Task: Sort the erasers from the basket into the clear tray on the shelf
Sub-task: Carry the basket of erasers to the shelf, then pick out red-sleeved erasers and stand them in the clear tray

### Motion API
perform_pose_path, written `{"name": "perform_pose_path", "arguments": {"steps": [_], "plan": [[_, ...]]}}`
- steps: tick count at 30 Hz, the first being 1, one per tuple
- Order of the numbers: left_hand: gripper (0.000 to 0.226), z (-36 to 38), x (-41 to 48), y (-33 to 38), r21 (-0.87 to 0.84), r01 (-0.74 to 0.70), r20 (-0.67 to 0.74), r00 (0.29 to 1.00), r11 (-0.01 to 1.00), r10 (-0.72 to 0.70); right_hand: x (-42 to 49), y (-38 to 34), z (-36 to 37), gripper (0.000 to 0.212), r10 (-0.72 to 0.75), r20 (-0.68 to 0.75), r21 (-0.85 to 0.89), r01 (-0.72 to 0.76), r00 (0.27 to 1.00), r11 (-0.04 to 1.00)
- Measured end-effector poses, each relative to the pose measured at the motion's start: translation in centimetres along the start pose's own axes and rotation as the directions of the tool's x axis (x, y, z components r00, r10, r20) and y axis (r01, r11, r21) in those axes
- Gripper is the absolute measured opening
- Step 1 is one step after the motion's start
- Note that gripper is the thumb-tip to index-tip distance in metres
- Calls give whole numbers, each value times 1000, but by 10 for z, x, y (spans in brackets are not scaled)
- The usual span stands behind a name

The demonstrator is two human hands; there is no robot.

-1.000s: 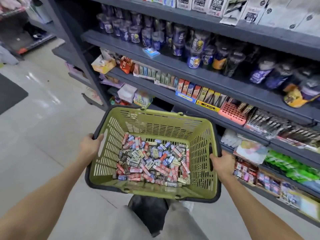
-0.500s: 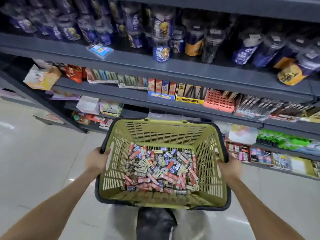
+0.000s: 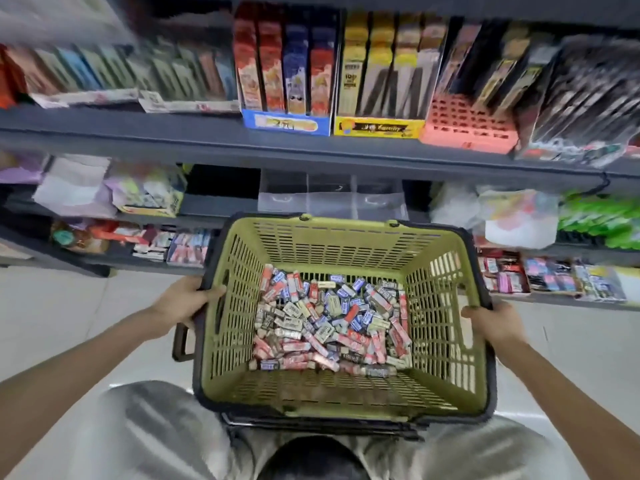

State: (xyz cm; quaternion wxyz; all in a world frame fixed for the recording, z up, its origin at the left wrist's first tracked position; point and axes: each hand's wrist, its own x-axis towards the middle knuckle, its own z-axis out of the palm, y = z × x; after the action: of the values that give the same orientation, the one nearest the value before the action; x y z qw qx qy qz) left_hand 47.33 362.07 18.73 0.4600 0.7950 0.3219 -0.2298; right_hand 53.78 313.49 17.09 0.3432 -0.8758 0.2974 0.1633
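A green plastic basket (image 3: 446,306) with a dark rim hangs in front of me, low over my knees. A heap of small wrapped erasers (image 3: 329,323), red, blue and beige, covers its floor. My left hand (image 3: 185,301) grips the basket's left rim and my right hand (image 3: 493,322) grips its right rim. Straight beyond the basket's far edge, a clear tray (image 3: 332,197) with dividers stands on the lower grey shelf, and it looks bare inside.
The shelf above (image 3: 311,147) carries boxed stationery: a blue display box (image 3: 287,123), a yellow one (image 3: 379,128) and a pink crate (image 3: 467,129). Packets lie left and right of the tray. Below are small goods (image 3: 180,247). Pale floor tiles (image 3: 69,306) spread on both sides.
I have come closer to the shelves and lower. The basket, still held by both hands, now faces the clear tray, which has come into plain sight.
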Motion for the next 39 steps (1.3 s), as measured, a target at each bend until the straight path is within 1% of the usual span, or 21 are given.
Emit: {"name": "perform_pose_path", "arguments": {"steps": [2,5,9,11,13,15,17,21,23,25,27,28,30,31,32,34,35,36,37,38,39], "plan": [[8,7,15,-13,-25,12,38,999,1000,-11,17,7,11,17,-37,48,17,37,998,999],[18,17,35,-31,-43,-3,81,997,999,6,34,17,28,18,-80,94,40,77,992,996],[25,35,54,-54,45,-16,96,995,999,11,48,40,49,11,-34,249,-101,60,968,993],[27,43,64,-60,80,-20,64,998,997,14,55,51,56,14,-39,306,-140,85,951,986],[37,48,76,-62,117,-47,-17,999,992,49,64,54,61,12,-85,317,-120,129,944,984],[52,46,90,-58,258,-120,-123,980,959,156,71,47,64,16,-153,305,-68,182,940,981],[55,46,102,-49,421,-209,-183,934,883,308,79,34,70,15,-259,235,-65,281,937,957],[36,59,125,-41,526,-289,-304,815,800,494,91,25,83,22,-450,14,-122,449,893,885],[34,65,127,-44,582,-302,-366,732,755,575,92,28,86,27,-485,-56,-166,471,873,867],[35,72,120,-47,662,-287,-382,665,692,642,88,28,86,29,-492,-77,-203,469,867,859],[30,76,112,-47,731,-268,-372,615,628,695,80,27,86,31,-509,-93,-293,465,856,835],[30,79,109,-46,748,-253,-369,609,613,702,76,27,86,30,-523,-107,-357,459,846,814],[37,84,102,-44,778,-212,-360,621,592,697,67,26,90,32,-580,-190,-496,432,792,753],[42,86,99,-45,794,-202,-350,620,574,702,63,27,92,36,-637,-258,-580,411,726,703],[49,88,96,-46,810,-195,-338,616,554,712,58,29,96,38,-707,-318,-652,396,632,647],[62,92,91,-51,831,-177,-327,612,528,720,45,32,107,35,-829,-355,-746,404,431,530],[65,94,90,-52,835,-166,-328,617,525,716,39,31,114,32,-875,-337,-771,431,347,468],[66,95,88,-53,839,-157,-326,621,521,713,33,29,122,28,-915,-283,-783,481,287,393],[67,96,88,-53,847,-146,-322,625,512,711,30,27,131,23,-944,-184,-770,556,275,312],[67,97,87,-53,856,-131,-321,626,501,711,27,25,142,18,-946,-39,-713,654,322,252],[67,98,86,-53,866,-115,-319,623,487,714,24,24,152,14,-901,138,-620,745,411,245]]}}
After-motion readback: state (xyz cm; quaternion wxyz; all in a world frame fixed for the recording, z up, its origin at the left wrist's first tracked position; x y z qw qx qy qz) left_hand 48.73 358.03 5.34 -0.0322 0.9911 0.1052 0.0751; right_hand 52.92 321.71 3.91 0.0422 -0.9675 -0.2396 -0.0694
